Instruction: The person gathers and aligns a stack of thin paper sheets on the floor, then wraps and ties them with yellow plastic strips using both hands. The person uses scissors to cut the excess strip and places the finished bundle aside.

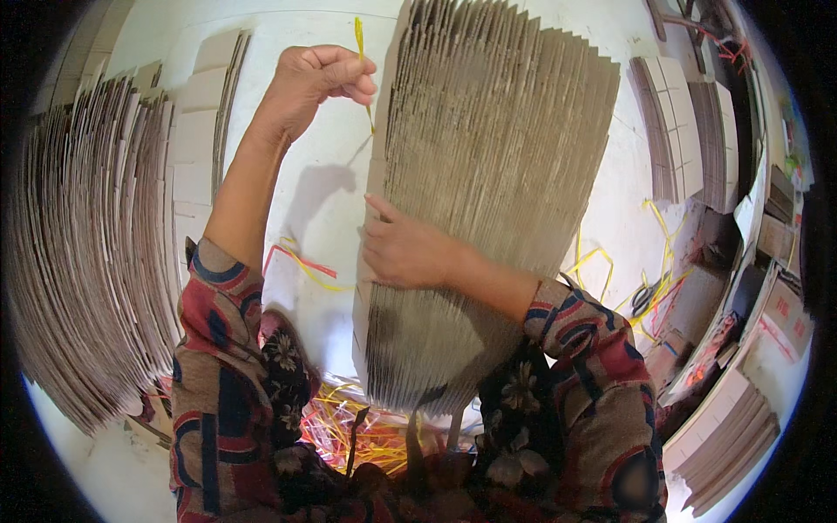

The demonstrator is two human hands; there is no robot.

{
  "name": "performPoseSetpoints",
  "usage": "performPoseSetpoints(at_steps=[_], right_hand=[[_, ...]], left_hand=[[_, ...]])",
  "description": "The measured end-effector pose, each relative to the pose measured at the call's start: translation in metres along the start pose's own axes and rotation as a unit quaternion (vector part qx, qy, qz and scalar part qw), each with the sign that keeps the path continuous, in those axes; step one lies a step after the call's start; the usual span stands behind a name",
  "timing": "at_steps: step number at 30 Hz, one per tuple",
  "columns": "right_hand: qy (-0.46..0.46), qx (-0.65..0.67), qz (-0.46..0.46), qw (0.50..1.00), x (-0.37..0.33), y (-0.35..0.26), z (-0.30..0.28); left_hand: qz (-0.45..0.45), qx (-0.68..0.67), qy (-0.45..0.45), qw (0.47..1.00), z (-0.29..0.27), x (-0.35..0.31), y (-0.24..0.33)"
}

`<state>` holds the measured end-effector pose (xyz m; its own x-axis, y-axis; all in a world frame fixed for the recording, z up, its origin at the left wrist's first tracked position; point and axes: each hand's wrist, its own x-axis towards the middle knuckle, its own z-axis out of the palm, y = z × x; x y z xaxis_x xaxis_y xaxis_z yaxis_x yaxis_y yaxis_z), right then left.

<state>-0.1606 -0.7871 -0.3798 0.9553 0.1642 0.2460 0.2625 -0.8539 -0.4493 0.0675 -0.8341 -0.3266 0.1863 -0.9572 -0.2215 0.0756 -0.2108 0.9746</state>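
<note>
A long stack of flat brown cardboard pieces point(488, 131) stands in front of me, their thin edges facing up in rows. To the left of its far part, my left hand point(323, 78) is raised with the fingers pinched around a narrow yellow plastic strip point(358, 37). The strip pokes out above the fingers, and a thin end hangs below them. My right hand point(405, 251) lies across the stack, its fingers touching the left side piece. The index finger is stretched out, while the others bend slightly and hold nothing I can see.
Another large cardboard stack point(96, 244) fills the left side. Smaller cardboard bundles point(667, 131) stand at the far right. Yellow and red strips point(301, 261) lie on the white surface, with a tangled heap point(357, 427) near my lap. Black-handled scissors point(643, 299) lie to the right.
</note>
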Motion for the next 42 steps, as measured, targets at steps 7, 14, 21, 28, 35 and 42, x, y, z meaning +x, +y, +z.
performPoseSetpoints(at_steps=[7,14,21,28,35,42], right_hand=[[-0.009,-0.021,0.009,1.000,-0.006,0.001,0.010],[0.026,0.010,-0.021,0.999,-0.008,0.006,0.018],[0.251,-0.054,0.224,0.940,-0.099,-0.030,-0.069],[0.421,0.178,0.575,0.678,-0.192,-0.047,-0.035],[0.145,0.132,0.602,0.774,-0.163,-0.030,-0.060],[0.300,-0.054,0.284,0.909,-0.107,-0.018,-0.070]], left_hand=[[0.103,0.033,-0.056,0.993,0.076,-0.036,0.063],[0.122,0.209,-0.241,0.940,0.130,-0.025,0.100],[0.190,0.407,-0.253,0.857,0.150,-0.015,0.097],[0.215,0.398,-0.305,0.838,0.178,-0.001,0.084],[0.224,0.441,-0.298,0.817,0.199,0.011,0.049],[0.141,0.314,-0.171,0.923,0.160,0.008,0.062]])
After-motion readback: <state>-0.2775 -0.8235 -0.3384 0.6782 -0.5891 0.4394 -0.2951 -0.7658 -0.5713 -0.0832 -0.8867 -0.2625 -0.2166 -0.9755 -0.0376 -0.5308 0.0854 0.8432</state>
